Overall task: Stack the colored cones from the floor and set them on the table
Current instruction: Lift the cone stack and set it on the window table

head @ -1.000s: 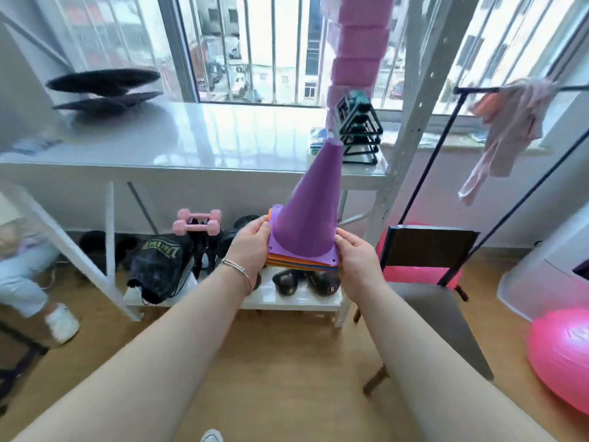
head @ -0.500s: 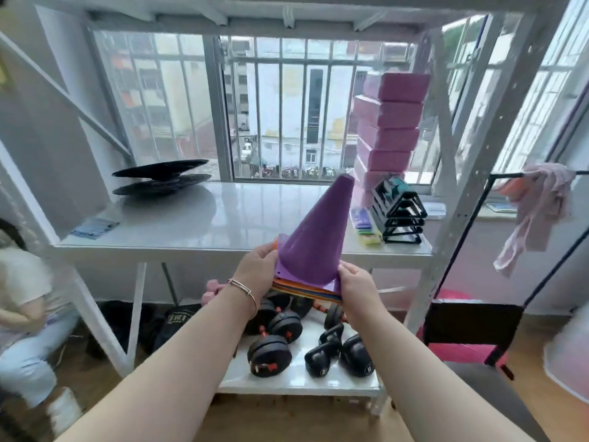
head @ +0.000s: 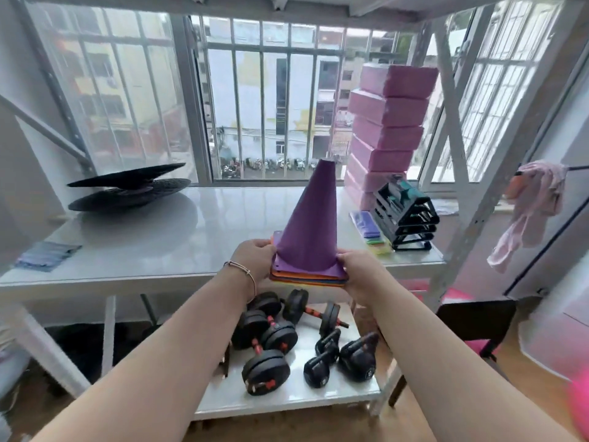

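A stack of cones [head: 310, 231], purple on top with orange, yellow and blue base rims showing beneath, is held upright between both hands. My left hand [head: 253, 260] grips the left side of the bases and my right hand [head: 361, 271] grips the right side. The stack hangs at the front edge of the glossy white table [head: 191, 237], its bases about level with the tabletop. The lower cones are hidden inside the purple one.
On the table stand black balance discs [head: 127, 191] at the left, a tower of pink foam blocks [head: 387, 132] and a black rack [head: 404, 216] at the right. Dumbbells [head: 271, 339] and kettlebells [head: 347, 358] lie on the low shelf below. A chair [head: 475, 317] stands at the right.
Both hands have lifted the cone stack from below table height up to the table's front edge, and my view has risen and moved closer to the table.
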Demonstrator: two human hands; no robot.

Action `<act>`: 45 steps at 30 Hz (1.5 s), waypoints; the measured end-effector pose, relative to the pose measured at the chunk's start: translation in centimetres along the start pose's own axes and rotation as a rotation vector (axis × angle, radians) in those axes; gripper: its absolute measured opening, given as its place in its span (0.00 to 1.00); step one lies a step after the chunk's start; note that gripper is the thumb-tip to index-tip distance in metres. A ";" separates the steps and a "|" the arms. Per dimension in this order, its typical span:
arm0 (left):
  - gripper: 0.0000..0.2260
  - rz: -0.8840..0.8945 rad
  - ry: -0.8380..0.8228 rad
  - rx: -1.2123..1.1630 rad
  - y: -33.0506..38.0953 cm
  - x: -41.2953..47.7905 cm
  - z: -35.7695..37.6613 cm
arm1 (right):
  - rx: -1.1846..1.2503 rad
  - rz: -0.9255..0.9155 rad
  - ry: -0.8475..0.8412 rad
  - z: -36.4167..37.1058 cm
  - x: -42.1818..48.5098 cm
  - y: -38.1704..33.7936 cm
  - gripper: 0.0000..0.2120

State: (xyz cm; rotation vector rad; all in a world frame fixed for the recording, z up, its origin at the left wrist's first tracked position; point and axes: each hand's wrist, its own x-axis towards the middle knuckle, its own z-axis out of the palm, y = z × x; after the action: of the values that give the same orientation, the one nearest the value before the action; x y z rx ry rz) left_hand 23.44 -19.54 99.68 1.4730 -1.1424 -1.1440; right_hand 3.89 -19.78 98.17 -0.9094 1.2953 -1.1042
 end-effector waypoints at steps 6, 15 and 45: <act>0.09 -0.074 0.016 -0.059 -0.2 5.7 1.3 | -0.097 -0.016 0.045 0.2 7.4 -0.6 0.17; 0.11 -0.134 0.163 -0.152 0.6 14.7 5.0 | -0.135 -0.083 0.082 -0.8 18.9 -2.0 0.08; 0.10 -0.182 0.195 0.055 -3.9 39.1 4.2 | -0.504 -0.012 0.193 5.2 39.0 -2.7 0.10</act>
State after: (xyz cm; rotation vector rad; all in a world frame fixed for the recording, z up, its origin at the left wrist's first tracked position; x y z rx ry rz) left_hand 25.21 -57.82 90.22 1.7187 -0.9268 -1.0699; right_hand 6.73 -58.49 90.95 -1.1993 1.7753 -0.9020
